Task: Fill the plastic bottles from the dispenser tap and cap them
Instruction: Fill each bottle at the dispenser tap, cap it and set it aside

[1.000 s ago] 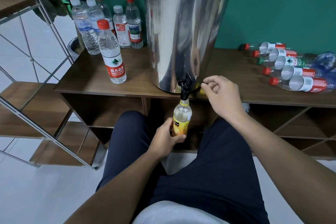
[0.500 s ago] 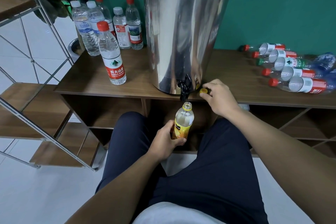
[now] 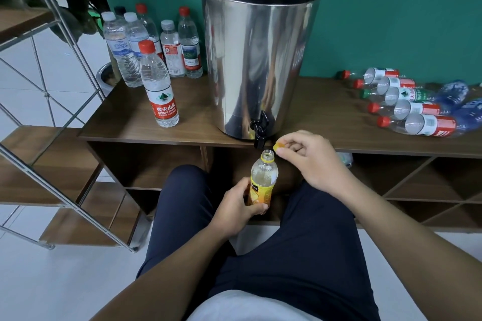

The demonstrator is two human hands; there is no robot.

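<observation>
Now holding the bottle (image 3: 263, 182) just under the tap (image 3: 259, 129).
Left hand (image 3: 238, 207) wrapped round bottle; right hand (image 3: 310, 156) pinching yellow cap (image 3: 277, 146) near its open top.

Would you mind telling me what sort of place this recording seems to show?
Probably an indoor room set up as a bottle-filling station, not a kitchen. A steel dispenser stands on a low wooden cabinet against a teal wall, with capped bottles upright on one side and others lying on the other.
</observation>
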